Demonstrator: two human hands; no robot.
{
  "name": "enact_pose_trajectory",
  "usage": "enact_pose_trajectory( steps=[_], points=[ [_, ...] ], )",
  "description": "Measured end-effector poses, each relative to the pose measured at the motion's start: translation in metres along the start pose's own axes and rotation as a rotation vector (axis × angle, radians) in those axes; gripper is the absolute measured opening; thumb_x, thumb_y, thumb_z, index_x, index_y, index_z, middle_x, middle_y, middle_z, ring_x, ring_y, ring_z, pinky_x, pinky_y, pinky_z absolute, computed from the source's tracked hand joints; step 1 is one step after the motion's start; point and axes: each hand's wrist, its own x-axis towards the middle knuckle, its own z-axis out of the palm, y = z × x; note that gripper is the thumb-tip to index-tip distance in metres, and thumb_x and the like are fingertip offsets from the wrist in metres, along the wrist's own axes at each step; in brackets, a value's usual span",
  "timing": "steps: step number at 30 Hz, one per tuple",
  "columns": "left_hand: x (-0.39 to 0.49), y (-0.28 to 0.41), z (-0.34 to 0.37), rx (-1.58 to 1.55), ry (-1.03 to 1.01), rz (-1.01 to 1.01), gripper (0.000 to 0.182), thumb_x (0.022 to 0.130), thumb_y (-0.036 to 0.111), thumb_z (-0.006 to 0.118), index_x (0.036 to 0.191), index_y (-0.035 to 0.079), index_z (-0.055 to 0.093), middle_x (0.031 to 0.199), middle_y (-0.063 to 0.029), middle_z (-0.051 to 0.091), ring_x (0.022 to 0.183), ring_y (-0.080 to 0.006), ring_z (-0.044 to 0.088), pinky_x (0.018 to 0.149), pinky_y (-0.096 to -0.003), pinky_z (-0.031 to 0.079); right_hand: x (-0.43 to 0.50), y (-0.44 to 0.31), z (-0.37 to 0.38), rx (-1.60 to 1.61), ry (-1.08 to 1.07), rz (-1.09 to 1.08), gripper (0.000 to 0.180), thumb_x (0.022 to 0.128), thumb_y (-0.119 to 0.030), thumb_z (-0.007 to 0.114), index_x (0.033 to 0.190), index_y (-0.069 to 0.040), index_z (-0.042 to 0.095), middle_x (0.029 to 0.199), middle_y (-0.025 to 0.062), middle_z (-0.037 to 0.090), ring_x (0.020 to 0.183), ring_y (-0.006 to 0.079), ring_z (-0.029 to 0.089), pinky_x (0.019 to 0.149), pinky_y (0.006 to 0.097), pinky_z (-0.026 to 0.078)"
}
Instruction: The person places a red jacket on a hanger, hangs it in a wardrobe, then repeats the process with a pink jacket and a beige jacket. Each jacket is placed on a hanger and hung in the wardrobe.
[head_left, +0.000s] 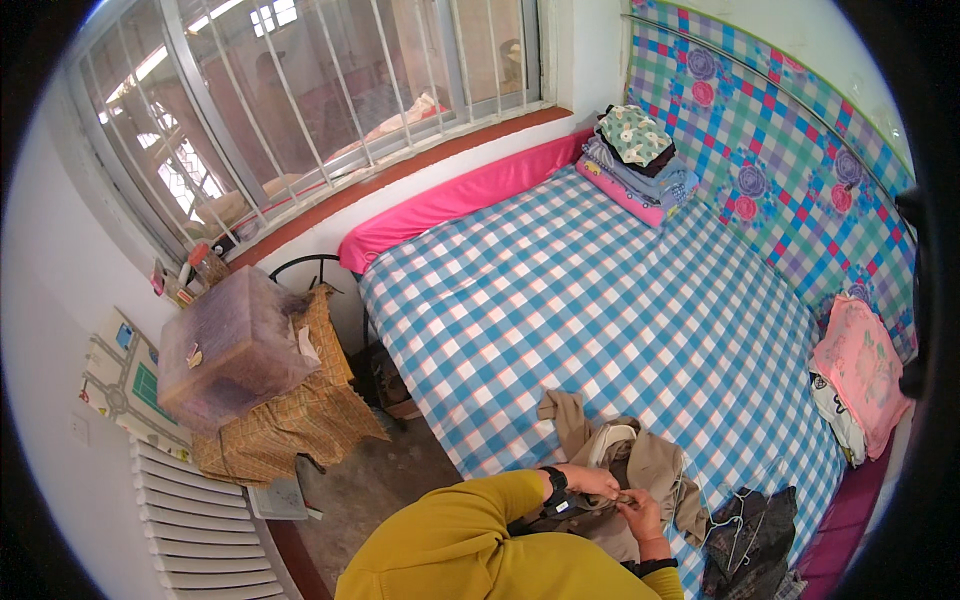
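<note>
A brown-beige jacket (652, 461) with a pale collar lies spread on the near part of the bed, one sleeve stretched toward the upper left. My left hand (592, 481) pinches its front edge with the fingertips. Right beside it, my right hand (641, 516) grips the same edge, and the fingertips of both hands nearly meet. What lies between the fingers is too small to make out. My forearms and body cover the jacket's lower part. Just right of the jacket are wire hangers (735, 529) and a dark garment (765, 517).
A blue-and-white checked sheet (570, 300) covers the bed. Folded bedding and clothes (637, 165) are stacked at its far corner. A pink pillow (862, 375) lies at the right edge. Left of the bed stands a plastic-wrapped box (225, 345) on a cloth-covered table (300, 427), near a white radiator (199, 525).
</note>
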Motion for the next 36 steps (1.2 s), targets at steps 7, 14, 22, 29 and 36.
enact_pose_trajectory(
  steps=[7,14,22,29,36],
  points=[
    [-0.004,-0.002,0.000,-0.223,0.058,-0.032,0.036,0.098,0.032,0.055,0.115,0.000,0.062,0.112,-0.0065,0.064,0.100,-0.0164,0.055,0.089,-0.0355,0.043,0.000,0.006,0.009,-0.093,0.178,-0.095,0.015,0.081,0.000,0.071,0.096,0.000,0.067,0.081,0.0082,0.063,0.061,0.0158,0.062,0.056,0.0291,0.050],
    [-0.011,0.004,0.000,-0.300,0.041,-0.045,0.034,0.100,0.033,0.052,0.111,0.001,0.059,0.105,-0.0029,0.059,0.093,-0.0151,0.049,0.085,-0.0343,0.042,0.001,0.006,0.017,-0.285,0.258,-0.144,0.016,0.079,-0.002,0.073,0.094,0.000,0.066,0.083,0.0118,0.065,0.072,0.0208,0.065,0.062,0.0340,0.052],
    [-0.017,0.017,-0.008,-0.081,0.022,0.029,0.036,0.100,0.035,0.048,0.098,-0.001,0.055,0.089,-0.0023,0.050,0.082,-0.0171,0.043,0.077,-0.0376,0.039,0.008,-0.021,-0.001,-0.112,0.030,-0.003,0.024,0.080,-0.012,0.074,0.101,-0.004,0.066,0.094,0.0175,0.066,0.084,0.0313,0.066,0.073,0.0395,0.052],
    [-0.010,0.006,-0.007,-0.230,0.072,-0.068,0.032,0.099,0.030,0.054,0.106,0.001,0.067,0.096,-0.0024,0.065,0.087,-0.0135,0.055,0.080,-0.0319,0.046,0.000,-0.013,0.013,-0.180,0.219,-0.139,0.017,0.082,-0.010,0.067,0.098,-0.006,0.068,0.092,0.0156,0.065,0.088,0.0365,0.062,0.074,0.0417,0.050],
    [-0.017,0.024,-0.013,-0.254,0.097,-0.289,0.045,0.097,0.037,0.056,0.124,0.001,0.059,0.119,-0.0057,0.061,0.108,-0.0181,0.054,0.093,-0.0346,0.043,-0.005,0.005,0.003,-0.175,0.397,0.013,0.022,0.078,-0.005,0.063,0.100,-0.007,0.068,0.092,0.0146,0.066,0.081,0.0358,0.065,0.072,0.0407,0.053]
  ],
)
